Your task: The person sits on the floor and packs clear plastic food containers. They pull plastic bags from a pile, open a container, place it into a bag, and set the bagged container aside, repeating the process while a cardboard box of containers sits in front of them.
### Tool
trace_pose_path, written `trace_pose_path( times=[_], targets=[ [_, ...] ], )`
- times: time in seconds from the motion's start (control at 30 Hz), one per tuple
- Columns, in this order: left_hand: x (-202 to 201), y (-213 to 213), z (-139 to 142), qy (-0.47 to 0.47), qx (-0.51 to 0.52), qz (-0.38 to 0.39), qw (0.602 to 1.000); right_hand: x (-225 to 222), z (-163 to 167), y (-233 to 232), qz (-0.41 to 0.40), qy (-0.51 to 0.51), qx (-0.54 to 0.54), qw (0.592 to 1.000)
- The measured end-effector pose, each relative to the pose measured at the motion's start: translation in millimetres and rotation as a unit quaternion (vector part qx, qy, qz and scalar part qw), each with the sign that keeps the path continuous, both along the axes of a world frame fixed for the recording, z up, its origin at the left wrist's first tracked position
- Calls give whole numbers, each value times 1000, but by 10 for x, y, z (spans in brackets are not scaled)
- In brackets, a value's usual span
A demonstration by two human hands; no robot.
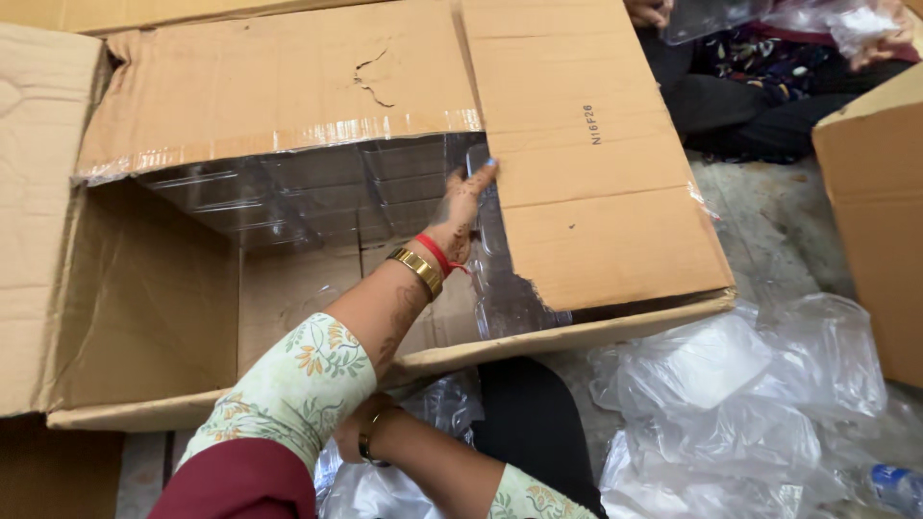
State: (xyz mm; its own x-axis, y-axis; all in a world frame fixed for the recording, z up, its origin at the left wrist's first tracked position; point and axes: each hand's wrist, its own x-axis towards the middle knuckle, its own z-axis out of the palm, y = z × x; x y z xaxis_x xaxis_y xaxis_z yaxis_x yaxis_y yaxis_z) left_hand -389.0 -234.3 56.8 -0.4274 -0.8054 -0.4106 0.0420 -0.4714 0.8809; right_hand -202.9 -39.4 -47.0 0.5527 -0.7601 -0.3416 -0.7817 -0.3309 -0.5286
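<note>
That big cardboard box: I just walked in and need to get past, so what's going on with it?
A person sits at the open cardboard box and reaches the left hand inside, fingertips against a stack of clear plastic containers along the far wall. The right hand is low by the lap, mostly hidden behind the left arm. More clear plastic packaging lies heaped on the floor at the right. Another person sits behind the box.

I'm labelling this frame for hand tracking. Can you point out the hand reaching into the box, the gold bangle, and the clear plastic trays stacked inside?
left hand (460, 213), head view, back of the hand.
gold bangle (417, 270), head view, band at the wrist.
clear plastic trays (288, 197), head view, front of the stack.
</note>
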Motion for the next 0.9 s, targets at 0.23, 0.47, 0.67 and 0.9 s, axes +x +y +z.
trace_pose_path(
  times=[0.23,0.47,0.67,0.9],
  targets=[
    [42,-33,-99,16,28,8,999,-27,66,13,-1,21,42,999],
    [113,-120,-372,106,68,-90,988,-25,106,45,64,119,110,985],
    [65,-180,-607,108,23,-73,991,-62,136,45,50,105,117,986],
    [206,-258,-547,19,-78,-142,987,-81,156,27,62,119,132,982]
  ],
)
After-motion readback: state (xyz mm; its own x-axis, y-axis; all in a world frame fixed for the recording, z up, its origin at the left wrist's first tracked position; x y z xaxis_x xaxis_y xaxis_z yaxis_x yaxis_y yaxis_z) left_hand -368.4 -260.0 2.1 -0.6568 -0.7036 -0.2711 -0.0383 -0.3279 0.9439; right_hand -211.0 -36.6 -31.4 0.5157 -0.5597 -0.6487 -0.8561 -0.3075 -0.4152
